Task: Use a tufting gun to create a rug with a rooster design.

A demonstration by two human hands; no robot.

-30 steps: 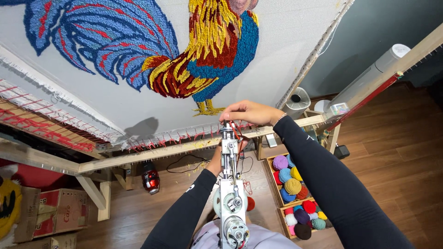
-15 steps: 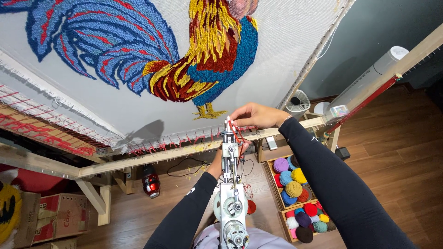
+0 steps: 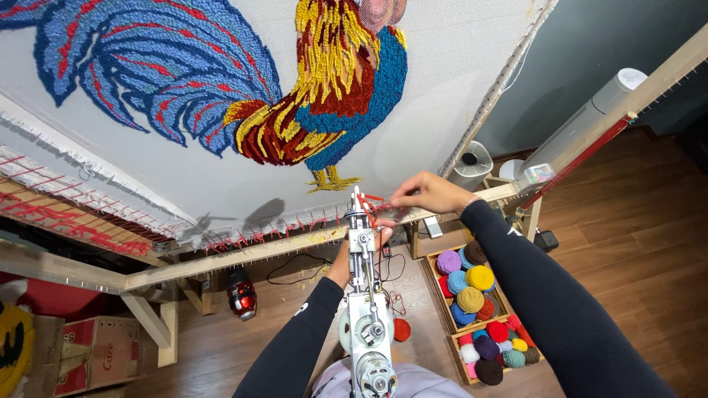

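A silver tufting gun (image 3: 366,302) points up toward the stretched white cloth (image 3: 184,184) that bears a tufted rooster (image 3: 295,96) in blue, yellow and red. My left hand (image 3: 352,254) grips the gun partway up its body, mostly hidden behind it. My right hand (image 3: 428,193) is at the gun's tip and pinches the red yarn (image 3: 375,203) there between finger and thumb. The yarn runs down along the gun. Both arms wear black sleeves.
A wooden frame bar (image 3: 221,258) with red-threaded tack strips holds the cloth. Two wooden boxes (image 3: 442,291) of coloured yarn balls stand on the wood floor at right. A white fan (image 3: 472,163), a red ball (image 3: 401,329), a red-and-black object (image 3: 241,293) and a cardboard box (image 3: 92,354) are nearby.
My right hand has shifted slightly right from the gun's tip, drawing the red yarn with it. The view has tilted a little; the gun stays in place.
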